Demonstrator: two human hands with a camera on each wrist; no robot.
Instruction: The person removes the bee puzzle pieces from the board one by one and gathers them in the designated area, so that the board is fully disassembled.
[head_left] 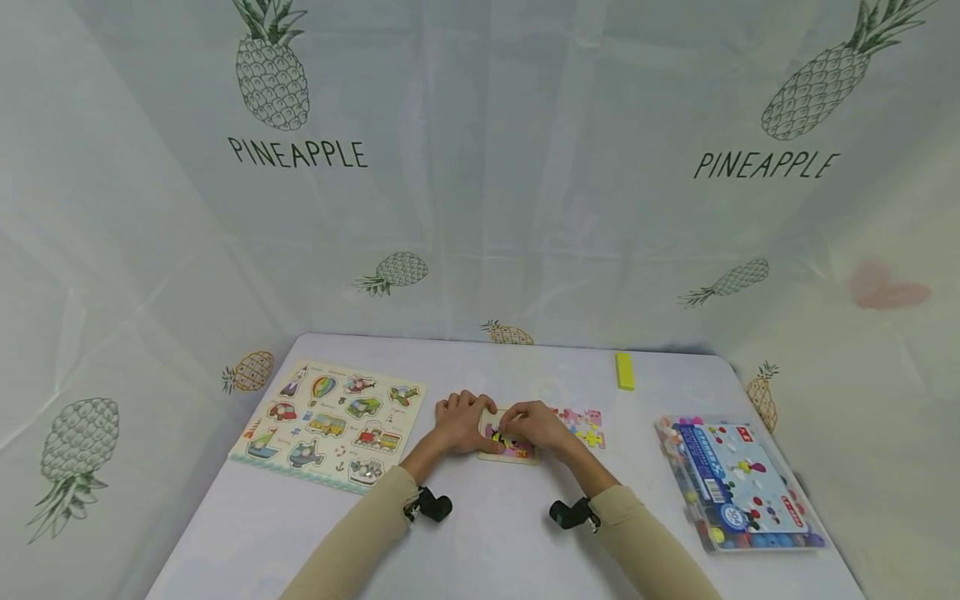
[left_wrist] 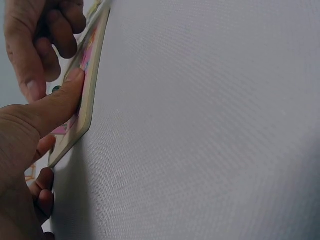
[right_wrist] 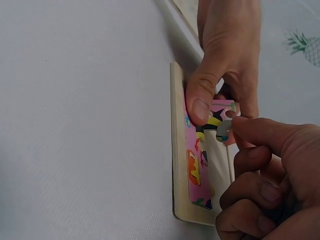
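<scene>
A small wooden jigsaw board [right_wrist: 177, 150] with a pink picture lies on the white table, partly filled; bare wood shows in its middle. My left hand [head_left: 461, 425] holds the board at its left side, the thumb pressing on the pink pieces and the other fingers about the edge. Over the board, my right hand [head_left: 536, 425] pinches a small jigsaw piece [right_wrist: 223, 130] between thumb and forefinger, its remaining fingers curled. The piece is close to the left thumb; its picture is mostly hidden. Several loose pink and yellow pieces [head_left: 591, 423] lie just right of the board.
A large picture board of vehicles [head_left: 300, 454] lies to the left on the table [head_left: 480, 533]. At the right stands a clear plastic case [head_left: 742, 483] of coloured balls with a blue and white label. A yellow block [head_left: 625, 372] lies near the back edge.
</scene>
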